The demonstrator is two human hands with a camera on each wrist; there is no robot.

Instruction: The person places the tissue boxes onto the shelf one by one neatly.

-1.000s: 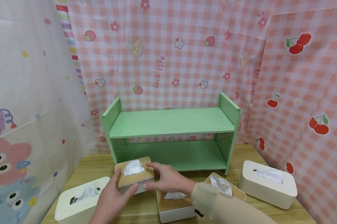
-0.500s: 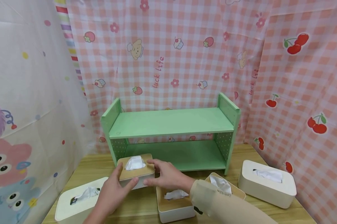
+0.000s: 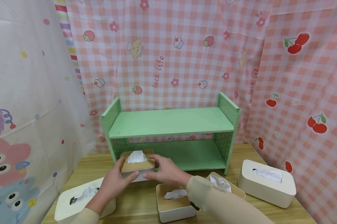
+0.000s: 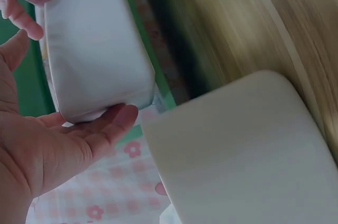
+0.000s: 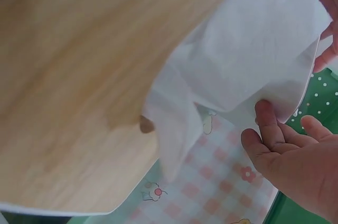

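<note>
A small tissue box [image 3: 135, 167] with a wooden lid, white sides and a white tissue poking out is held between both hands, at the left front of the green shelf unit. My left hand [image 3: 114, 182] grips its left side, thumb on the front face. On the right side, my right hand [image 3: 168, 170] holds it, thumb also at the front. In the left wrist view the white underside of the tissue box [image 4: 97, 47] shows, lifted off the table, with the left hand's fingers [image 4: 113, 129] along one edge. The far fingers are partly hidden.
The two-tier green shelf [image 3: 172, 121] stands at the back of the wooden table [image 3: 135, 207]. Cream tissue boxes stand at left [image 3: 67, 203] and right [image 3: 266, 189]. Two wooden-lidded tissue boxes lie near the right forearm, one in front [image 3: 175, 213], one partly hidden behind the sleeve [image 3: 235, 193].
Both hands have carried the wooden-lidded tissue box forward and slightly right, up to the lower shelf's front left. The other boxes have stayed put.
</note>
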